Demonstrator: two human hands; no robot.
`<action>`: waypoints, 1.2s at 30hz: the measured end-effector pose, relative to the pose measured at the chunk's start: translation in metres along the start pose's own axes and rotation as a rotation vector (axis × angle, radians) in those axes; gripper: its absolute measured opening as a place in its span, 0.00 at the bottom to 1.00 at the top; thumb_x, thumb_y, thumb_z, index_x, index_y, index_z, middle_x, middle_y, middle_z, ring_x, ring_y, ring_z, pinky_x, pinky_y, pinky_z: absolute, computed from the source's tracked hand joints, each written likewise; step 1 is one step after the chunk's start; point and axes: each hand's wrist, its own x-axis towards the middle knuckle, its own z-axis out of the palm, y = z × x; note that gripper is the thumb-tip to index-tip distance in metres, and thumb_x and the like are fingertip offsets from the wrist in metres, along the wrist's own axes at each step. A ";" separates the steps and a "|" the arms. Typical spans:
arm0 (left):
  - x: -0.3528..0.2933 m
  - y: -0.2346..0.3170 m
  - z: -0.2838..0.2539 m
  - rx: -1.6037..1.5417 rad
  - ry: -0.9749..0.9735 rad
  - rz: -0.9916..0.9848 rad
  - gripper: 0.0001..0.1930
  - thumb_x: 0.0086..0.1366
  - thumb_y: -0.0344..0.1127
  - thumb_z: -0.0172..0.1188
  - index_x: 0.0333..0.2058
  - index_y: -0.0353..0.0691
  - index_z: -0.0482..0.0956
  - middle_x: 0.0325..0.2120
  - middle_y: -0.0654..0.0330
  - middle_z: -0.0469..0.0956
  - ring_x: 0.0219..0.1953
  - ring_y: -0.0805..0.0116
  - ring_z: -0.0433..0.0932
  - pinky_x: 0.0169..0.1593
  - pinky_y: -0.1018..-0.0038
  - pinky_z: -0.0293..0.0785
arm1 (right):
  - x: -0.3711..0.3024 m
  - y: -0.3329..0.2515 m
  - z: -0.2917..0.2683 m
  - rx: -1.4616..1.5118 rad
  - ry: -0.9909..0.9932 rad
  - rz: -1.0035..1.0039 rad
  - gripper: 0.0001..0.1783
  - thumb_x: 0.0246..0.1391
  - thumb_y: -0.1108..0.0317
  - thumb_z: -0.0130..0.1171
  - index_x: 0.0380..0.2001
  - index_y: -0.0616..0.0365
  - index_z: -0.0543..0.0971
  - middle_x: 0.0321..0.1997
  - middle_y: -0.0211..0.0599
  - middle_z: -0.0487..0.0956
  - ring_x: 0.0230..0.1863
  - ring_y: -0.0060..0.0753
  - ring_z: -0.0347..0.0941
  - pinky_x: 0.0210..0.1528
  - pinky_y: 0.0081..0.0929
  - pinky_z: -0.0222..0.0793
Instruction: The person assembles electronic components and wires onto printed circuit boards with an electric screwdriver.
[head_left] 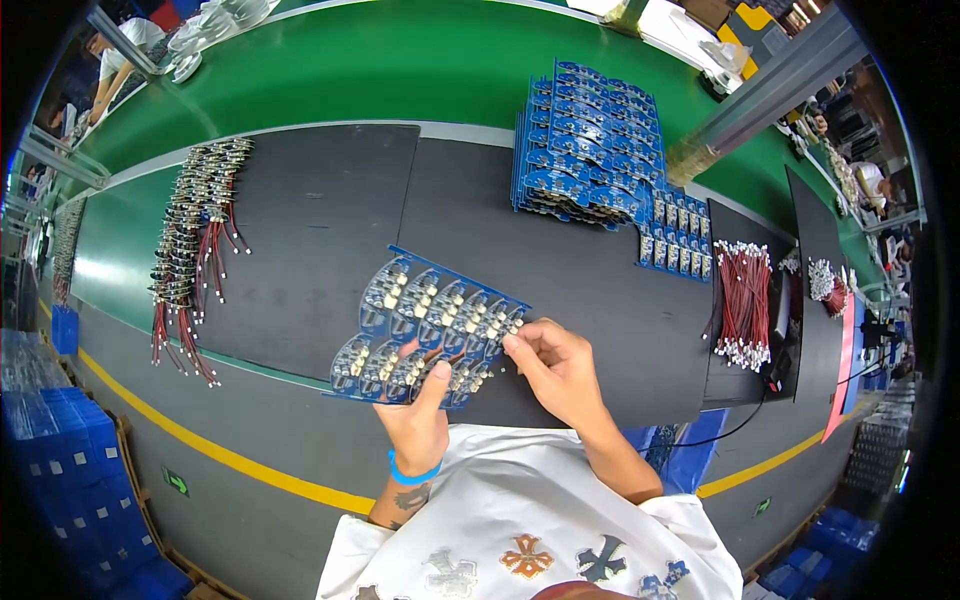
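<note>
My left hand [418,425] grips a blue circuit board panel [430,325] from below, its thumb lying over the near edge. The panel is made of several joined boards with pale connectors and is held tilted above the black mat. At the panel's right end, the thumb and forefinger of my right hand [555,365] pinch together by the last board's connectors. Whatever sits between those fingertips is too small to make out. A blue band circles my left wrist.
Blue circuit panels [590,140] stand stacked at the back right of the black mat [320,210]. Red wire bundles with white plugs [743,300] lie to the right. Wired boards [203,220] form rows at left. A metal post [760,90] rises behind. Other people work far off.
</note>
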 end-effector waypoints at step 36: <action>-0.008 -0.011 -0.008 0.594 -0.188 0.552 0.07 0.47 0.18 0.61 0.26 0.28 0.73 0.26 0.44 0.78 0.30 0.55 0.80 0.34 0.71 0.76 | -0.003 -0.014 0.008 0.276 0.014 0.191 0.08 0.52 0.70 0.57 0.30 0.65 0.75 0.24 0.28 0.75 0.21 0.13 0.67 0.22 0.12 0.63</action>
